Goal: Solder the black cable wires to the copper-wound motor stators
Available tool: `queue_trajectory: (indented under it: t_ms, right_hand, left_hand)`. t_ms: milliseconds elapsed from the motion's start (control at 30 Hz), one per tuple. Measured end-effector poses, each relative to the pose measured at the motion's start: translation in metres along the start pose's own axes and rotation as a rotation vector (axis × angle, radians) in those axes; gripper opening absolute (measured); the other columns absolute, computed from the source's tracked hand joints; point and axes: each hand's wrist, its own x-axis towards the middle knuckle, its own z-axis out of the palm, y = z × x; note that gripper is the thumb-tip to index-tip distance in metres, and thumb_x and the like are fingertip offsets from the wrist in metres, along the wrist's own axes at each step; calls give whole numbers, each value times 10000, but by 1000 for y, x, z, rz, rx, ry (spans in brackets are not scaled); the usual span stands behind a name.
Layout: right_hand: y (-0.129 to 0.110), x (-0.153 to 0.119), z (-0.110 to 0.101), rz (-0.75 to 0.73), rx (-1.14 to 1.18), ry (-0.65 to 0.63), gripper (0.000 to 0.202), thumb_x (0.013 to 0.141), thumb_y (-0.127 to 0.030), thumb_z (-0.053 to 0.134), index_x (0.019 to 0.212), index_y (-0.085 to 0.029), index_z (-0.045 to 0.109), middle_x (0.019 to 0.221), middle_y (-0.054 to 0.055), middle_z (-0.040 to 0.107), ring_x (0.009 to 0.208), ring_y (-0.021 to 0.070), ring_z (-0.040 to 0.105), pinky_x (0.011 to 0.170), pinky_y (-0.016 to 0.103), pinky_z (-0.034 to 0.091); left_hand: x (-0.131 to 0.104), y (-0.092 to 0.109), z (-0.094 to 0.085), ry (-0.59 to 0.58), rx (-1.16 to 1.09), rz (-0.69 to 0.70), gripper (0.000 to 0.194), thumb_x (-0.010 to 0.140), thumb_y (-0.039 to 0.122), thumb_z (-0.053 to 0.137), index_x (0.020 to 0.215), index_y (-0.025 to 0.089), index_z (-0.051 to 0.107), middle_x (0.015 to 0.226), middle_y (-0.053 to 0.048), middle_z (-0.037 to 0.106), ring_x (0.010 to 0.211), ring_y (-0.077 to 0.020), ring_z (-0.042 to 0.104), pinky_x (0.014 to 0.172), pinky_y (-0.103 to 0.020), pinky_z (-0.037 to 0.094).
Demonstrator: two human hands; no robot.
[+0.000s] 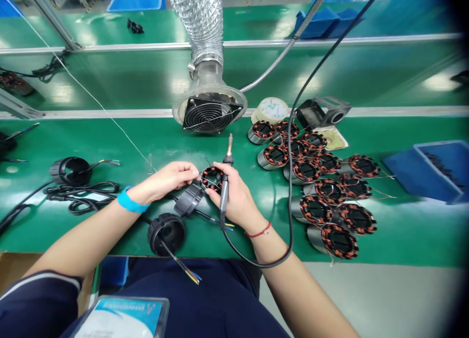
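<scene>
My right hand (236,194) holds a soldering iron (224,181) along its palm, tip pointing away from me. The same hand's fingers also grip a motor stator (209,178) with copper windings and a black centre. My left hand (179,176) is closed in a pinch at the stator's left side, on what looks like a thin wire; the fingertips partly hide it. A pale thin strand (110,116) runs down from the upper left to this hand. Just below the stator lie a black round cap (189,200) and a second black cap (166,234) with coloured wire ends.
Several wound stators (317,209) stand grouped at the right, beside a blue bin (432,172). A fume-extractor fan (208,114) hangs ahead of my hands. The iron's black cable (291,181) loops past my right forearm. Another black cap (71,171) and coiled cable (84,194) lie left.
</scene>
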Motion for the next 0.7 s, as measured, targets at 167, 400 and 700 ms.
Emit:
queue_trajectory:
  t_ms: [167,400,700]
  right_hand:
    - [1,0,-1,-58,-14,-9,570,856,-273,643,1359,-217,380,1254,139,608,1129,286,619,974,486,532]
    - [0,0,-6,-93,40,-46,619,852,-221,654,1396,-231,358,1265,135,602,1125,280,625,948,469,551]
    - [-1,2,-5,-125,22,-36,651,843,-222,650,1415,-241,339,1297,141,582,1161,304,592,967,520,531]
  left_hand:
    - [8,-3,0,-39,47,76,305,805,415,683,740,122,624,623,28,488,504,-40,335,473,-177,215]
    - [19,9,6,141,-111,-14,362,907,435,581,693,166,469,498,99,277,390,-26,181,401,-172,102]
    - [22,6,3,2,-101,-28,273,857,361,618,720,128,583,513,66,357,401,-32,233,412,-186,118]
